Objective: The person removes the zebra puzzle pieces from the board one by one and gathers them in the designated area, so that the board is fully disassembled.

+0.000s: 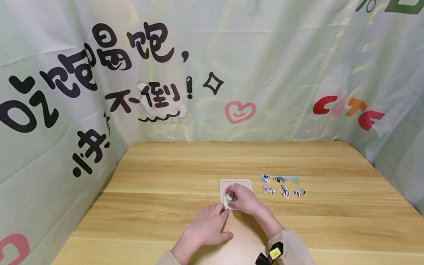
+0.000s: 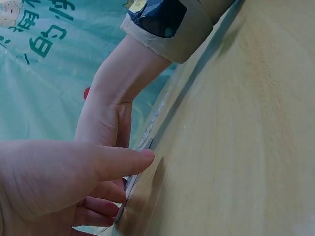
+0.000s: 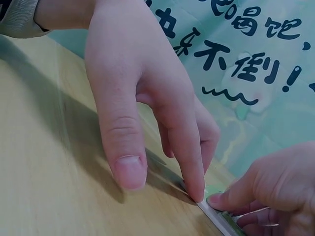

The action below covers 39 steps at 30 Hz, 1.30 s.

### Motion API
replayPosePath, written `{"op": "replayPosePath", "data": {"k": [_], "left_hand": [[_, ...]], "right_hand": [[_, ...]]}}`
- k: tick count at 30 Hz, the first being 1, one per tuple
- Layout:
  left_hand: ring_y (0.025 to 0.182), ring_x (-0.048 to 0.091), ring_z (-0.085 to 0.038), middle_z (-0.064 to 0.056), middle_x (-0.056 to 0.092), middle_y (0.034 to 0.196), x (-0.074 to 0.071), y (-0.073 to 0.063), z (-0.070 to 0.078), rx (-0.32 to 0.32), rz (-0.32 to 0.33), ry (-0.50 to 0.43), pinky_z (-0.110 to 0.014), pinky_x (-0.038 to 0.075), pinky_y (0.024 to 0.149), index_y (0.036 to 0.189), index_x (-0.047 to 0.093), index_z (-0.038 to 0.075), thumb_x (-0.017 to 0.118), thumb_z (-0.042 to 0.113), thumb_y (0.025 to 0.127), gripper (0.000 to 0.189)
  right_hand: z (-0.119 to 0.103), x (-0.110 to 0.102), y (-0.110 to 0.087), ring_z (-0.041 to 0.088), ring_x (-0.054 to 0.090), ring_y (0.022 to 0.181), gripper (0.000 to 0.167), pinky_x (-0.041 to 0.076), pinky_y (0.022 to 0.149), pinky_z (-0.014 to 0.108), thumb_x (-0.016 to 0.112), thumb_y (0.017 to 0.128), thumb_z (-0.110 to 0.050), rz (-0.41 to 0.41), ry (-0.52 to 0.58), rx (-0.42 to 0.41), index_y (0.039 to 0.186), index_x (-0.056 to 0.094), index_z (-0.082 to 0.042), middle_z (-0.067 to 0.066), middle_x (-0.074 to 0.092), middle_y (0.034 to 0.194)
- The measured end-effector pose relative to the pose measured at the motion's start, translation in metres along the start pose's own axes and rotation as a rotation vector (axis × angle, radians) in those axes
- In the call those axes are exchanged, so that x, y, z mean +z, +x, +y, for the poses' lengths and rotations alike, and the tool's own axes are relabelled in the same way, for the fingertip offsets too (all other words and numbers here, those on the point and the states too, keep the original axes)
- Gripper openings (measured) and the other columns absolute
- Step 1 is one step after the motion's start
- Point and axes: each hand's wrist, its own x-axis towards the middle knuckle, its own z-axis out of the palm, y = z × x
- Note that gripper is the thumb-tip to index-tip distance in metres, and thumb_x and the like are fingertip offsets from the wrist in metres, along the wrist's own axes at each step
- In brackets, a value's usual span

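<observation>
A small square puzzle tray [image 1: 243,180] with a pale rim lies on the wooden table. My right hand [image 1: 243,198] reaches over it and pinches a puzzle piece [image 1: 229,198] at the tray's lower left; the fingers hide much of that piece. At the tray's near left corner, my left hand [image 1: 208,223] touches the edge with its fingertips, thumb stretched out to the side. The right wrist view shows the left hand's index finger [image 3: 189,152] on the tray edge beside the right thumb [image 3: 224,199]. In the left wrist view both hands cover most of the tray.
Right of the tray, several loose puzzle pieces [image 1: 285,191] with animal pictures lie in two rows on the wooden table [image 1: 159,206]. A printed cloth curtain [image 1: 281,73] hangs behind the table and along its sides. A black wrist device [image 1: 269,254] sits on the right sleeve.
</observation>
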Motion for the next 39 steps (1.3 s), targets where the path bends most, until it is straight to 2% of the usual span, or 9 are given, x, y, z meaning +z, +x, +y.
{"op": "replayPosePath", "data": {"k": [4,8,14,21,26,31,39], "left_hand": [[0.089,0.046,-0.01,0.002,0.043,0.101,0.0,0.0,-0.001,0.007,0.003,0.0,-0.025,0.043,0.083,0.13,0.052,0.002,0.062,0.051,0.082,0.07],[0.089,0.045,-0.011,0.001,0.043,0.1,0.001,0.0,0.0,0.01,0.003,0.013,-0.025,0.043,0.084,0.129,0.053,0.001,0.061,0.052,0.082,0.07],[0.108,0.047,-0.015,-0.004,0.048,0.111,0.0,-0.001,0.003,0.016,0.009,0.089,-0.031,0.04,0.096,0.128,0.053,0.003,0.059,0.054,0.082,0.069],[0.121,0.042,-0.018,-0.007,0.047,0.128,0.003,-0.005,0.005,0.022,0.009,0.152,-0.037,0.038,0.099,0.13,0.051,0.004,0.056,0.057,0.083,0.072],[0.126,0.039,-0.02,-0.01,0.045,0.135,0.005,-0.008,0.004,0.028,0.005,0.153,-0.039,0.037,0.1,0.133,0.048,0.005,0.055,0.058,0.083,0.073],[0.13,0.036,-0.024,-0.013,0.04,0.141,0.006,-0.009,0.005,0.017,-0.016,0.115,-0.042,0.035,0.102,0.137,0.044,0.008,0.053,0.059,0.083,0.074],[0.135,0.029,-0.024,-0.009,0.031,0.148,0.006,-0.006,0.008,0.01,-0.053,0.109,-0.043,0.029,0.106,0.141,0.04,0.011,0.048,0.062,0.085,0.076]], "right_hand": [[0.002,0.0,-0.001,0.013,0.046,0.068,0.028,0.04,0.062,0.029,0.072,0.069,0.003,0.016,-0.004,-0.017,0.092,0.062,-0.009,-0.001,0.052,0.075],[0.006,0.0,0.0,0.012,0.047,0.067,0.024,0.04,0.061,0.027,0.071,0.071,0.004,0.024,0.043,-0.023,0.092,0.063,-0.007,-0.001,0.053,0.074],[0.013,-0.001,0.003,0.01,0.052,0.067,0.018,0.045,0.064,0.026,0.067,0.076,0.007,0.063,0.168,0.035,0.085,0.059,-0.005,-0.002,0.056,0.072],[0.011,-0.003,0.004,0.011,0.05,0.066,0.015,0.042,0.062,0.025,0.064,0.078,0.007,0.044,0.217,0.085,0.086,0.057,-0.003,-0.003,0.053,0.07],[0.011,-0.004,0.004,0.012,0.048,0.065,0.015,0.041,0.061,0.025,0.064,0.078,0.008,0.047,0.234,0.106,0.086,0.057,-0.002,-0.001,0.052,0.07],[0.014,-0.004,0.004,0.013,0.049,0.066,0.015,0.042,0.062,0.026,0.063,0.078,0.007,0.05,0.266,0.132,0.088,0.057,-0.003,0.0,0.053,0.07],[0.026,-0.01,0.005,0.014,0.049,0.065,0.015,0.04,0.061,0.026,0.061,0.082,0.003,0.035,0.343,0.137,0.095,0.057,-0.002,0.001,0.055,0.071]]}}
